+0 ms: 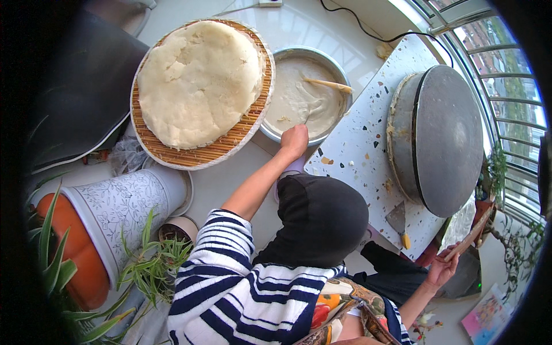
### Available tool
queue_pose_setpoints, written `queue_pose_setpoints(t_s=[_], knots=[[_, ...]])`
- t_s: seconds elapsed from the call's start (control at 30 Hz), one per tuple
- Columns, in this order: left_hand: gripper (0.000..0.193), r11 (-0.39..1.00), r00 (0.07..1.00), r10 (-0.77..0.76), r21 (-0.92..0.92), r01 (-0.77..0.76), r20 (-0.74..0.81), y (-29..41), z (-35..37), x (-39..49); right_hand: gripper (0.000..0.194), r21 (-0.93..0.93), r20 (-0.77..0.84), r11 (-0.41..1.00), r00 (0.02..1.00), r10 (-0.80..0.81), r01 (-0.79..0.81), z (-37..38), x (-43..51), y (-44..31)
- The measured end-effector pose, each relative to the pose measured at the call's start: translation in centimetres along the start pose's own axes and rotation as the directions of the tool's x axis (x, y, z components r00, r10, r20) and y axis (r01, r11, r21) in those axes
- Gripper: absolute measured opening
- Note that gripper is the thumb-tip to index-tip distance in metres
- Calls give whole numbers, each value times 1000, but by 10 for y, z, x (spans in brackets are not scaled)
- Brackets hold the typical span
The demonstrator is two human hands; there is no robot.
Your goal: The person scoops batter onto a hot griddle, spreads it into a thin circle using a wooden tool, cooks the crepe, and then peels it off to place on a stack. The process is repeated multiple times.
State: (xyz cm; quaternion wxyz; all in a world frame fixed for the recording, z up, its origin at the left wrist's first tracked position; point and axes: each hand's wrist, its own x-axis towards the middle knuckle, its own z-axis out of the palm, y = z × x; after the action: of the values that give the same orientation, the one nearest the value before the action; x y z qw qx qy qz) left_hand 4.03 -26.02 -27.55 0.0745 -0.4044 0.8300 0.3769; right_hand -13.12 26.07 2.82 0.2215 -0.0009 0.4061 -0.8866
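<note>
My left hand (295, 141) is closed at the near rim of a round metal basin (308, 141) of pale batter (280, 90). It grips a thin utensil (307, 120) whose far end is sunk in the batter, so its kind is hidden. A wooden stick (330, 84) leans on the basin's right rim, one end in the batter. At lower right, my right hand (444, 269) holds a flat wooden strip (470, 235) tilted upward. Between the hands, a round griddle (450, 142) with a dark flat top stands on a speckled white table (353, 151).
A large slab of dough (200, 84) covers most of a round slatted tray (235, 137) left of the basin. A yellow-handled metal scraper (397, 220) lies near the table's front edge. Potted plants (161, 263) and a patterned white planter (125, 211) stand at left. A black cord (366, 32) runs behind.
</note>
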Motion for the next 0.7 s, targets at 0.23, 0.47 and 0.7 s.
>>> queue_pose_setpoints(t_s=[0.23, 0.47, 0.7], knots=[[22, 231, 737, -99, -705, 670, 669, -13, -23, 7, 46, 21, -9, 1000, 1000, -7, 7, -11, -4, -2], [23, 242, 794, -65, -762, 601, 605, 12, -54, -42, 47, 50, -7, 999, 1000, -20, 20, -21, -9, -4], [26, 345, 900, -156, -831, 436, 408, 24, -117, -59, 45, 48, -22, 998, 999, -46, 47, -31, -10, 4]])
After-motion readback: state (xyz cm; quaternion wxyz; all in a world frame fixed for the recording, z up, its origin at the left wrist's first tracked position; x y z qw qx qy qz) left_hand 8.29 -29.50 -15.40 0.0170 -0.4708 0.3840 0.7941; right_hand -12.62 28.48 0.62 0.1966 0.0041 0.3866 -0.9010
